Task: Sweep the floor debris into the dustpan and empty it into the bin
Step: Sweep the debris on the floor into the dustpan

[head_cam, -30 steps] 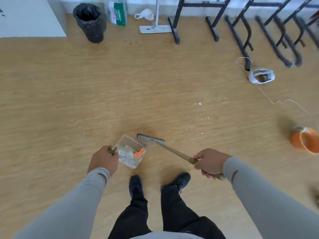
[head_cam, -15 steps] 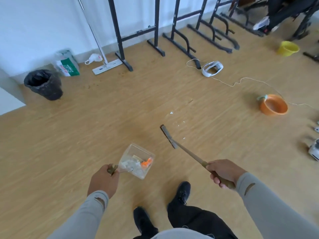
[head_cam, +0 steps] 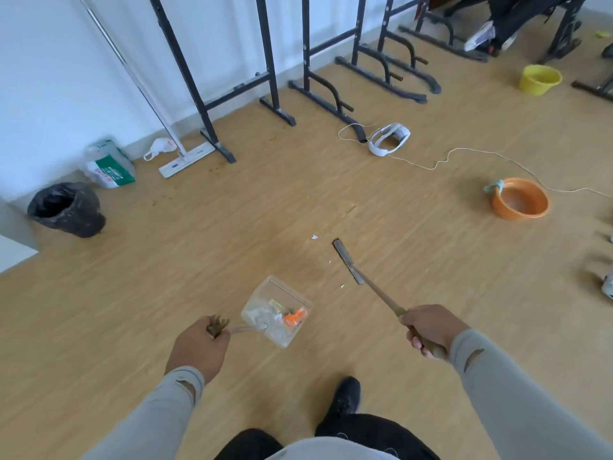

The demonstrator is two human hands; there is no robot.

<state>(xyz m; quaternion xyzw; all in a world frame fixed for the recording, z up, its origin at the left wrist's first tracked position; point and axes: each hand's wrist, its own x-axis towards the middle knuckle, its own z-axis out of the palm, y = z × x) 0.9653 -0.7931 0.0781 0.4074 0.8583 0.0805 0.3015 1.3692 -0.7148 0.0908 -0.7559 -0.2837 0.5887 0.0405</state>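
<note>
Head view: clear dustpan [head_cam: 277, 310] held off floor, white scraps and orange piece inside; left hand [head_cam: 199, 346] fingers curled round its handle; right hand [head_cam: 431, 330] grips brush [head_cam: 346, 266], head now further right beside white crumbs [head_cam: 314, 237]; black bin [head_cam: 66, 209] far left; orange bowl [head_cam: 519, 202] right, larger in frame than before.

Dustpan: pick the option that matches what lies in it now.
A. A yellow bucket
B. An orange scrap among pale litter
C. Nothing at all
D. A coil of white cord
B: the clear dustpan held by the left hand carries an orange scrap among pale, whitish litter, while a few white bits lie on the floor beside the brush head.
</note>
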